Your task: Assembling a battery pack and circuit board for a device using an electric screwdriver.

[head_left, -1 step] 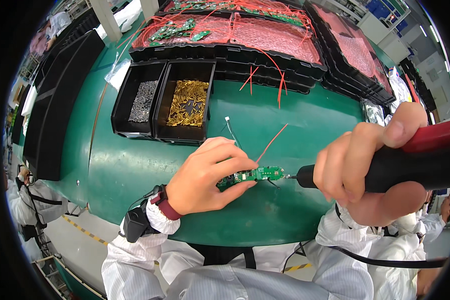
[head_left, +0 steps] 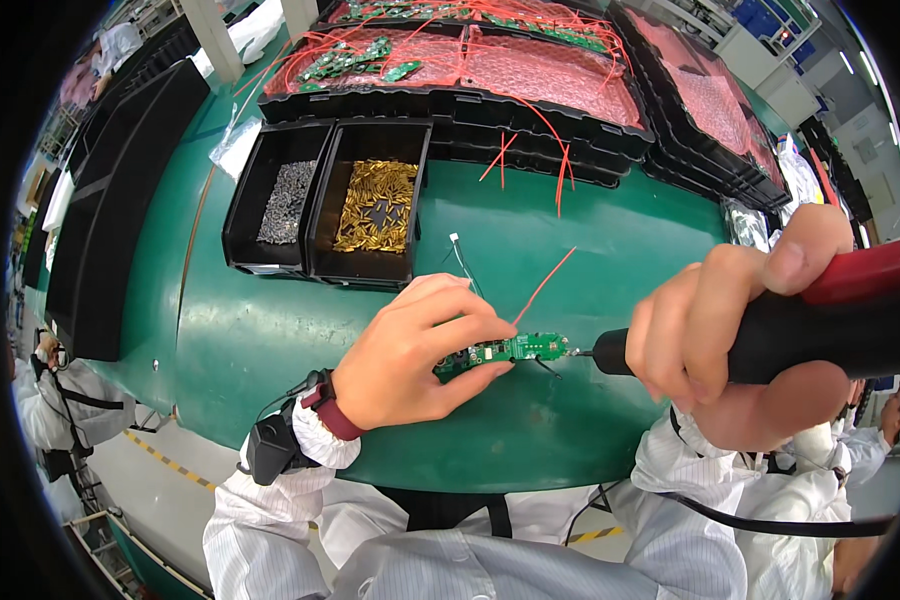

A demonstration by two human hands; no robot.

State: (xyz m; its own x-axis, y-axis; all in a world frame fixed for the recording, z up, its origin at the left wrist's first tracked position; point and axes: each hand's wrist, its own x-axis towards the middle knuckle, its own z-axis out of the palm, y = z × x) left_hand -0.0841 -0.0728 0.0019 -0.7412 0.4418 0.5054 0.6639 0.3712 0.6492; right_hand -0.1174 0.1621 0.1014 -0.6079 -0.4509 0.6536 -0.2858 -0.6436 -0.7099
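A narrow green circuit board [head_left: 540,346] lies over the table, pinched between the thumb and fingers of my left hand [head_left: 425,345]. A red wire [head_left: 545,284] and a thin dark cable with a white connector [head_left: 457,247] stick out beyond it. My right hand [head_left: 735,320] is wrapped round a black and red electric screwdriver [head_left: 790,325], held sideways. Its bit points left at the board's right end, where a small metal piece [head_left: 573,352] shows at the tip. Whether the bit is seated in that piece is too small to tell. My left fingers cover the board's left part.
Beyond my left hand stand two black bins, one with small grey screws [head_left: 288,203], the other with brass-coloured standoffs [head_left: 378,205]. Black trays [head_left: 450,103] lined with pink bubble wrap hold boards and red wires at the back. More stacked trays [head_left: 705,130] stand back right.
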